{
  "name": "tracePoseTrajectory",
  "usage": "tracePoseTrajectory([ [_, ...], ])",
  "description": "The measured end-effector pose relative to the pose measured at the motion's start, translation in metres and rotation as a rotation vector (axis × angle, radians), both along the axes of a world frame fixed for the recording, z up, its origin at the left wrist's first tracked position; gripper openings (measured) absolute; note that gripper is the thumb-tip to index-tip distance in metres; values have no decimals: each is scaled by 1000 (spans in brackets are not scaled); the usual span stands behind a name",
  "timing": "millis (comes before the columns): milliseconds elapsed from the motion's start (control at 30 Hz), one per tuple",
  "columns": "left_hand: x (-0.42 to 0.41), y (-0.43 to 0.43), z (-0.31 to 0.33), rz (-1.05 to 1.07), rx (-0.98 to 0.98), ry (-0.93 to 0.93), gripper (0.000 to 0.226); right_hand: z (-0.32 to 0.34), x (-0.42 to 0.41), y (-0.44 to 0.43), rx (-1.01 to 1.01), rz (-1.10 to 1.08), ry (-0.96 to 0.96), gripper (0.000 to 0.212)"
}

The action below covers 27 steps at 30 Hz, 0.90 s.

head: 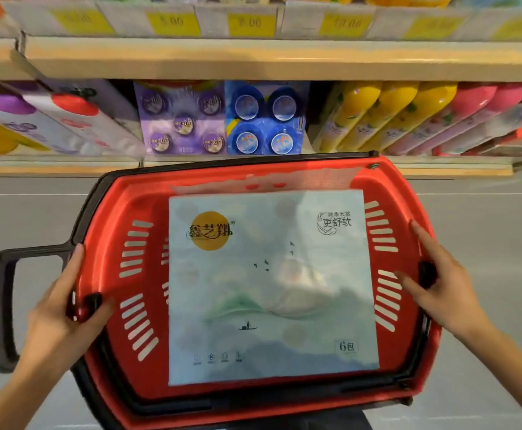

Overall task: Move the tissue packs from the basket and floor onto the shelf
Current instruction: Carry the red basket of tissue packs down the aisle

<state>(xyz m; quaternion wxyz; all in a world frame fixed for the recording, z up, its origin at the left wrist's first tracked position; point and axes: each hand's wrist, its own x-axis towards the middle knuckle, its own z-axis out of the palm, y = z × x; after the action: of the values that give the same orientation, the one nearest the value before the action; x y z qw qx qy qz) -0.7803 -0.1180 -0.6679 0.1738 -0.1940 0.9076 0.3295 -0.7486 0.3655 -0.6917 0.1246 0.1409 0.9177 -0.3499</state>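
Tissue pack (272,287), pale blue, is lying flat inside the red shopping basket (408,193), covering its bottom. Left hand (58,308) is gripping the basket's left rim, thumb hooked inside; right hand (439,283) is resting straight-fingered on the right rim.

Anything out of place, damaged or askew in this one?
Nothing clearly stands out. The pale blue tissue pack lies flat and unbroken in the red plastic basket. The yellow and pink bottles behind it seem to lean outward, possibly from wide-angle distortion.
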Motion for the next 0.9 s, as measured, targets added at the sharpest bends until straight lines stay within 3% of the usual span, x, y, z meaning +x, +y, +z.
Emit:
tracePoseTrajectory([
  [433,-3,5,39,7,25,10,105,51,-25,-1,48,50,4,95],
  [567,-2,4,94,31,135,-4,96,102,-34,3,30,61,11,97],
  [900,17,-2,282,91,106,143,89,279,-53,8,-52,112,152,98],
])
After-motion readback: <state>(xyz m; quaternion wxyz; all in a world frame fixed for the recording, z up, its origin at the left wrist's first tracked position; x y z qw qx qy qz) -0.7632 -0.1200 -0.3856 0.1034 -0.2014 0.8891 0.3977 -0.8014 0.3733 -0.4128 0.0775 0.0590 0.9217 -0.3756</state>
